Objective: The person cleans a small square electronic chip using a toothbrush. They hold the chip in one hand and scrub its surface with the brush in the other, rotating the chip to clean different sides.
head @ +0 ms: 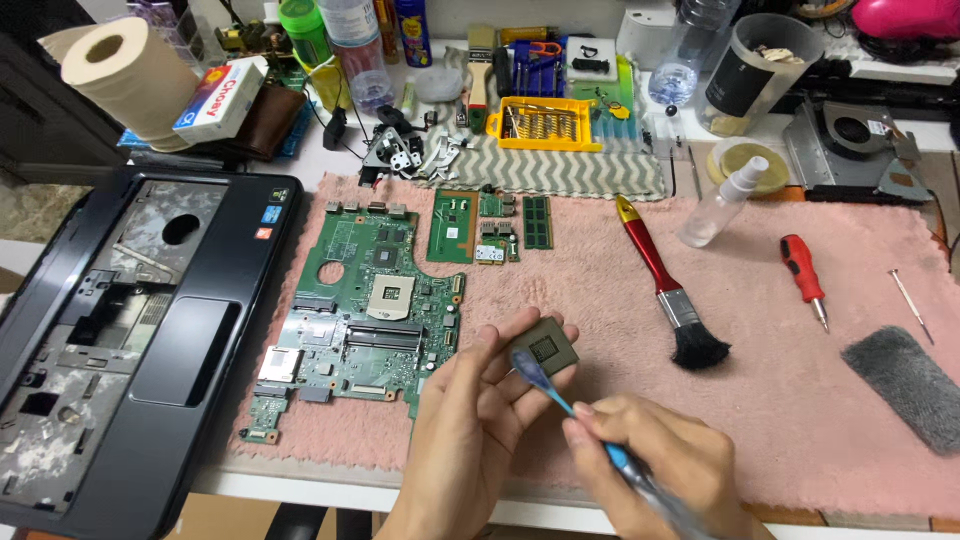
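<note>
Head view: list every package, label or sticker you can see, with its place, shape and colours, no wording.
Small box: far left, leaning on the paper roll; flat carton, white, red and blue.
Stickers: laptop case top right corner; small squares, blue and red.
Cup label: clear cup, far right; black band.
Bottle label: far centre; blue, colourful.

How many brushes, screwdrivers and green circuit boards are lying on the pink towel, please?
Brushes: 1, the red-handled brush.
Screwdrivers: 2, the red screwdriver and the thin metal screwdriver.
Green circuit boards: 4, the big board plus three small ones.
Total: 7.
</note>
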